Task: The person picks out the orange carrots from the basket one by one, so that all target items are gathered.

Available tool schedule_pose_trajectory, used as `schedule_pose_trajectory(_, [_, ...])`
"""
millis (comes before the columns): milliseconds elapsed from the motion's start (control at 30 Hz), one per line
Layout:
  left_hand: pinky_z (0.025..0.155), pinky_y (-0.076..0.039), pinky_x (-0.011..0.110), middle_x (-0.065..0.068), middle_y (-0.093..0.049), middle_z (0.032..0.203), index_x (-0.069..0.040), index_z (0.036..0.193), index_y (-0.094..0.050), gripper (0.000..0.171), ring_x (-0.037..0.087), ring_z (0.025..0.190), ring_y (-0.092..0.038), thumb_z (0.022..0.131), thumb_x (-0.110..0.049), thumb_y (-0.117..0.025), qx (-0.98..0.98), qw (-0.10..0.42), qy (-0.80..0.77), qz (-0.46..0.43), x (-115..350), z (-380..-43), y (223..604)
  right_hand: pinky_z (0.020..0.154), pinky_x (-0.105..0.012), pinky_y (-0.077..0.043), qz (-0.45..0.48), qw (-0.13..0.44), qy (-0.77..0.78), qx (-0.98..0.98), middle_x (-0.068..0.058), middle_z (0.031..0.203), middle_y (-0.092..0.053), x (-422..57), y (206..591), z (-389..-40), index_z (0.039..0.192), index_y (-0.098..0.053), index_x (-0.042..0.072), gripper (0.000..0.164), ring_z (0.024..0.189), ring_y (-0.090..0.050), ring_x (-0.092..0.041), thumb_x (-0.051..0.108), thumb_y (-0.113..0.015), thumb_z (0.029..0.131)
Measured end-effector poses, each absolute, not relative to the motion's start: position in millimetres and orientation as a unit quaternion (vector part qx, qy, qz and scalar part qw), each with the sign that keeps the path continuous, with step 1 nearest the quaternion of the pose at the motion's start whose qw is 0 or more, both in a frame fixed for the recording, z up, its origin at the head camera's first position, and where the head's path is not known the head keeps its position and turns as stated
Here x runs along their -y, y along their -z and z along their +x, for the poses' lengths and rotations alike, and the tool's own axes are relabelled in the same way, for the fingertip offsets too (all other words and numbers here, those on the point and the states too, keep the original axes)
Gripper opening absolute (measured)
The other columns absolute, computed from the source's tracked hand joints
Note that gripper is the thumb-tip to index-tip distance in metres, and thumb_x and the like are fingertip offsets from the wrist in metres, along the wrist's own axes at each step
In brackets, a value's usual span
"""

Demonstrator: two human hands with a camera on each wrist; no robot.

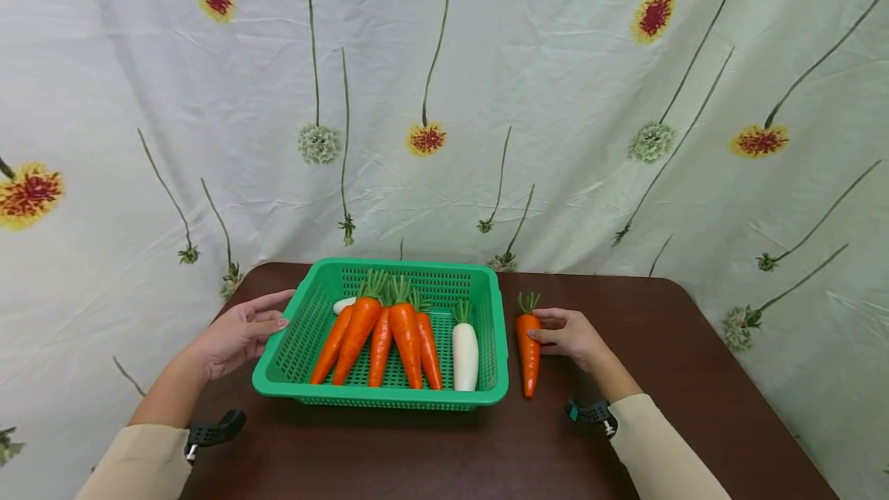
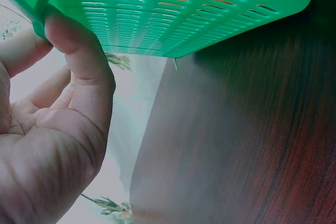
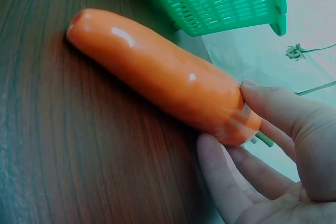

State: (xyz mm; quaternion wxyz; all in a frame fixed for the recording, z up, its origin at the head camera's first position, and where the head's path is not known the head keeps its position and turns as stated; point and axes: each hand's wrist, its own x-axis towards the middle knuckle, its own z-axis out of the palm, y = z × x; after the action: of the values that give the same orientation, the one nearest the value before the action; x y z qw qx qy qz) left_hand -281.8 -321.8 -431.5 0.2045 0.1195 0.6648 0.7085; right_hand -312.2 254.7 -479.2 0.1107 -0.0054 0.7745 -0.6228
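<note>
A green plastic basket (image 1: pixel 278 390) stands on the table, with several orange carrots (image 1: pixel 361 334) and a white radish (image 1: pixel 465 353) lying in it, leafy ends toward the back. My left hand (image 1: pixel 239 334) pinches the basket's left rim between thumb and fingers; the left wrist view shows the thumb (image 2: pixel 79 51) against the rim's underside. Right of the basket, one more carrot (image 1: pixel 529 365) lies on the table, green top pointing away from me. My right hand (image 1: pixel 572 338) holds this carrot near its top, thumb and fingers on either side, as the right wrist view shows.
The dark brown wooden table (image 1: pixel 375 454) reaches back to a white curtain (image 1: pixel 556 83) printed with flowers. A small white piece (image 1: pixel 343 305) lies behind the carrots in the basket. Dark bands (image 1: pixel 215 429) circle both wrists.
</note>
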Motion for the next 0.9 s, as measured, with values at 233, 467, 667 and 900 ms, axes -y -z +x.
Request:
schedule_pose_trajectory(233, [0.088,-0.063,0.041,0.001,-0.076,0.113,-0.006,0.164,-0.013,0.071,0.021,0.1,-0.077,0.106,-0.007,-0.053,-0.664,0.205,-0.709,0.12,322,-282,431,0.087,-0.046,-0.064,-0.012,0.107,0.615,-0.781,-0.029,0.138,-0.06,-256,478,-312,0.141,-0.056,-0.006,0.057,0.101,-0.072,-0.025,0.008,-0.078,0.091])
schedule_pose_trajectory(467, [0.088,-0.063,0.04,0.0,-0.076,0.114,-0.008,0.164,-0.017,0.069,0.02,0.1,-0.077,0.106,-0.008,-0.054,-0.667,0.205,-0.707,0.115,322,-281,430,0.088,-0.045,-0.063,-0.012,0.111,0.613,-0.782,-0.03,0.141,-0.058,-256,477,-312,0.142,-0.055,-0.006,0.057,0.103,-0.072,-0.025,0.008,-0.077,0.091])
schedule_pose_trajectory(667, [0.088,-0.063,0.041,0.0,-0.076,0.114,-0.006,0.164,-0.015,0.071,0.02,0.1,-0.077,0.106,-0.007,-0.054,-0.665,0.203,-0.71,0.114,320,-281,430,0.087,-0.046,-0.064,-0.008,0.098,0.598,-0.796,-0.029,0.137,-0.06,-255,474,-311,0.138,-0.06,-0.005,0.055,0.102,-0.072,-0.026,0.009,-0.079,0.089])
schedule_pose_trajectory(900, [0.086,-0.064,0.041,0.0,-0.077,0.113,-0.003,0.164,-0.011,0.073,0.02,0.099,-0.077,0.105,-0.007,-0.055,-0.667,0.2,-0.71,0.107,319,-280,430,0.089,-0.043,-0.063,-0.021,0.042,0.537,-0.842,-0.025,0.136,-0.064,-254,464,-311,0.135,-0.065,0.001,0.053,0.109,-0.07,-0.029,0.019,-0.082,0.088])
